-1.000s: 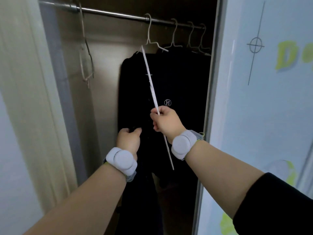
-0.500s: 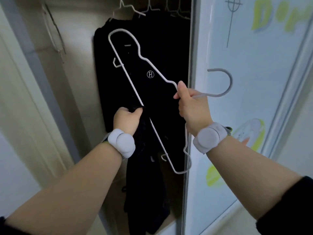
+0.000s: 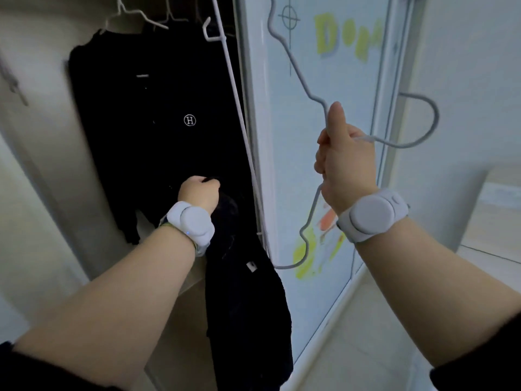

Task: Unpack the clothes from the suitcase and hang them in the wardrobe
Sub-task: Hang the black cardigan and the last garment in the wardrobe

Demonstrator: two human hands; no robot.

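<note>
My right hand point(image 3: 342, 156) grips a white wire hanger point(image 3: 298, 71) by its neck, out in front of the wardrobe's sliding door; the hook point(image 3: 423, 122) points right and the frame stands almost upright. My left hand point(image 3: 200, 190) is closed on a black garment point(image 3: 245, 306) that hangs down from it at the wardrobe opening. Behind it a black top with a round H logo point(image 3: 158, 108) hangs inside the wardrobe on a white hanger point(image 3: 135, 15). The suitcase is out of sight.
The sliding door point(image 3: 324, 193) with coloured drawings stands right of the opening. More white hangers point(image 3: 174, 15) hang at the top. A pale door jamb point(image 3: 36, 153) borders the left side. A light wooden surface point(image 3: 496, 210) sits at the right edge.
My right hand has carried the hanger out of the wardrobe to the right, in front of the door, and raised it. The view has dropped; the left hand keeps its hold on the garment.
</note>
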